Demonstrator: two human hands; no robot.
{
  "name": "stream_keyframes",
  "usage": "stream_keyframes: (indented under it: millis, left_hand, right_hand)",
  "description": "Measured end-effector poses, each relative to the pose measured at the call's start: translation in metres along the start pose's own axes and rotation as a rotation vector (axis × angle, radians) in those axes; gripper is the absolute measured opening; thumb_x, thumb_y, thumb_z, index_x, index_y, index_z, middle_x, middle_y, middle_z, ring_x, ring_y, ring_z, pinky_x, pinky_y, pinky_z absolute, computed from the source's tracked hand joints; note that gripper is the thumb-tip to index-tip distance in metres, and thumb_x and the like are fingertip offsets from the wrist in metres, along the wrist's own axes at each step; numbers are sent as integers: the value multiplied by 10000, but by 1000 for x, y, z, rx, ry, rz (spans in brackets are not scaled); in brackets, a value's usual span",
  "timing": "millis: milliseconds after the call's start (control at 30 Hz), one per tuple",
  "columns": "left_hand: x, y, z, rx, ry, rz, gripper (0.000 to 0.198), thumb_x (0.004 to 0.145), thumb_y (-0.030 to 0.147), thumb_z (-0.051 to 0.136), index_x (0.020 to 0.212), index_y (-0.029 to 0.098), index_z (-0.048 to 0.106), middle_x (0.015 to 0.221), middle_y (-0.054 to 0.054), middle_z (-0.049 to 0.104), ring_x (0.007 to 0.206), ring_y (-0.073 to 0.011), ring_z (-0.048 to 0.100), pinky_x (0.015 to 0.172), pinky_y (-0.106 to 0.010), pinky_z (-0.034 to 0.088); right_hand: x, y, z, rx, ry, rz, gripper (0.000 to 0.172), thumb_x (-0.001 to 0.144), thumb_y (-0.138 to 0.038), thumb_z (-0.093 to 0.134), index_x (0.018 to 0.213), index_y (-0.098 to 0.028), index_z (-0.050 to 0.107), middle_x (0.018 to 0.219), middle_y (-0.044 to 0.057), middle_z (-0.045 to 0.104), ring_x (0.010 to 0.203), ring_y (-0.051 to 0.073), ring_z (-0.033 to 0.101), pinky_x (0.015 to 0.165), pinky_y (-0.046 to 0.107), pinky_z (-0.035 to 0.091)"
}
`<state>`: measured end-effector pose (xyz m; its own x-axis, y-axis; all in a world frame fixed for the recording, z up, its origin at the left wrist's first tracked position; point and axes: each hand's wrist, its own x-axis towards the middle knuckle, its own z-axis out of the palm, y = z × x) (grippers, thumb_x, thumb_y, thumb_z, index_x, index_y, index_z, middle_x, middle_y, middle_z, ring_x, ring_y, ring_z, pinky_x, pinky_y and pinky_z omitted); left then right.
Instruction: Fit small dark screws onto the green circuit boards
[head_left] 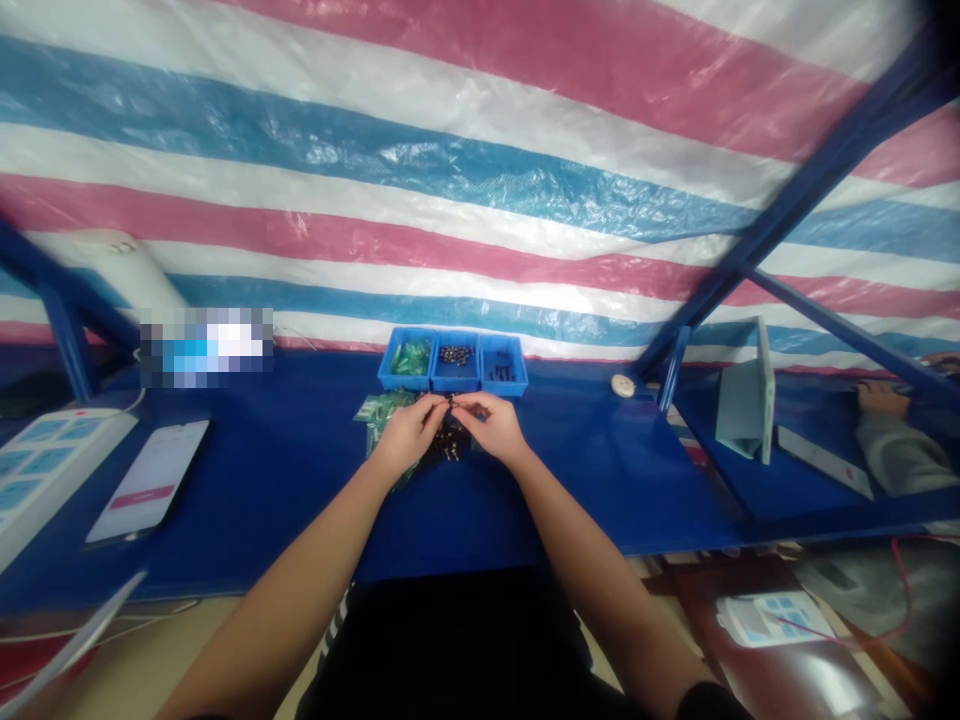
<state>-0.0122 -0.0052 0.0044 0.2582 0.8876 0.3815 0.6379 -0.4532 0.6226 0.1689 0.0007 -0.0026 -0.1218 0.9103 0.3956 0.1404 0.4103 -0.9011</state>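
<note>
My left hand (409, 432) and my right hand (491, 425) meet above the blue table, with fingertips pinched close together. Whatever small dark piece they grip is too small to make out. Beneath them lies a pile of small black and gold-coloured parts (452, 445). Green plastic packets (382, 408) spread beside and under my left hand. Just beyond my fingers stand joined blue bins: the left bin (405, 383) holds green packets, the middle bin (455, 384) small metallic parts, and the right bin (504, 387) black pieces.
A phone (154, 480) and a white power strip (67, 450) lie at the left. Toward the right are a round pale object (622, 385), a blue frame post (673, 372) and a propped tablet case (746, 400). Another person's hand (883, 398) rests at the far right.
</note>
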Motion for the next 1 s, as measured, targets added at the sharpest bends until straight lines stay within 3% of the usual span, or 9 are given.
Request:
stream_keyframes:
  millis: [400, 567, 633, 700, 800, 900, 1000]
  left_hand:
    - [1, 0, -2, 20, -23, 3, 329, 973, 443, 392, 999, 219, 632, 778, -6, 689, 674, -159, 642, 642, -253, 442]
    - [0, 0, -1, 75, 49, -12, 341, 974, 438, 376, 1021, 225, 638, 831, -22, 708, 719, -170, 657, 658, -258, 454]
    - [-1, 0, -1, 87, 92, -28, 336, 969, 433, 386, 1031, 222, 640, 833, -28, 713, 724, -175, 660, 660, -260, 460]
    - [-1, 0, -1, 88, 119, -36, 328, 964, 427, 402, 1027, 216, 644, 827, -30, 715, 721, -174, 660, 657, -257, 462]
    - [-1, 1, -2, 90, 127, -34, 320, 960, 422, 413, 1016, 213, 650, 817, -26, 715, 708, -167, 657, 654, -252, 459]
    - [-1, 1, -2, 98, 122, -26, 318, 960, 421, 417, 994, 216, 658, 811, -22, 713, 694, -163, 650, 646, -251, 450]
    - [-1, 1, -2, 104, 124, -18, 326, 959, 429, 415, 974, 220, 665, 802, -21, 709, 673, -161, 638, 639, -255, 444]
  right_hand:
    - [0, 0, -1, 41, -18, 29, 281, 781, -386, 705, 983, -192, 728, 946, 67, 746, 822, 194, 704, 789, 331, 579]
    - [6, 5, 4, 131, 36, 129, 307, 749, -404, 728, 957, -178, 723, 891, 69, 749, 811, 203, 712, 783, 339, 594]
    - [10, 8, 8, 157, 97, 157, 354, 751, -417, 722, 1010, -174, 714, 961, 81, 747, 860, 211, 713, 822, 355, 593]
    - [14, 11, 11, 227, 130, 142, 484, 761, -417, 710, 1183, -188, 650, 1172, 94, 692, 966, 218, 701, 876, 371, 581]
    - [18, 14, 8, 252, 67, 98, 624, 762, -377, 711, 1339, -215, 537, 1314, 93, 611, 1048, 217, 679, 930, 379, 554]
    - [17, 15, -7, 92, 66, 125, 404, 814, -354, 650, 1184, -193, 658, 1080, 86, 723, 953, 207, 699, 871, 361, 562]
    - [15, 14, -29, -160, 47, 91, 224, 848, -352, 607, 965, -207, 732, 946, 58, 735, 831, 185, 683, 823, 352, 546]
